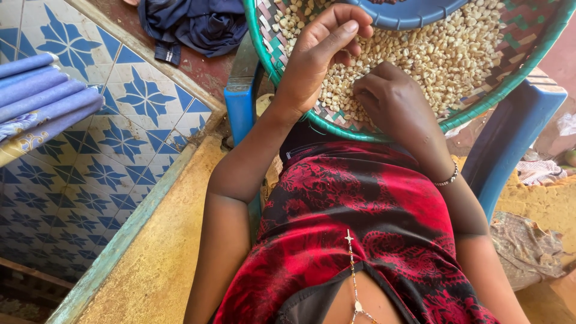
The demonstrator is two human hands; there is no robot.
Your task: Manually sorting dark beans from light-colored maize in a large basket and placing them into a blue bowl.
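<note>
1. The maize kernels (444,54), pale yellow and dry, fill a round woven tray with a green rim (264,54); the tray is at the top of the view, resting on a blue plastic chair (510,132) in front of the person.
2. At the far left there is a wall of white tiles with blue star shapes (102,150), and folded light blue cloth (42,96) is lying beside it.
3. A dark blue garment (198,24) lies on the floor near the upper left of the tray.
4. The left hand (318,57) rests on the kernels at the tray's near edge; its grip is loosely open, fingers curved, thumb stretched out, and I cannot tell if it has any kernel inside.
5. The right hand (390,99) is just beside it, touching the kernels, fingers bent down into them; whether they pinch something is hidden.
6. A blue plastic bowl (408,15) sits on the kernels at the top.
7. The right wrist has a thin bracelet (447,179).
</note>
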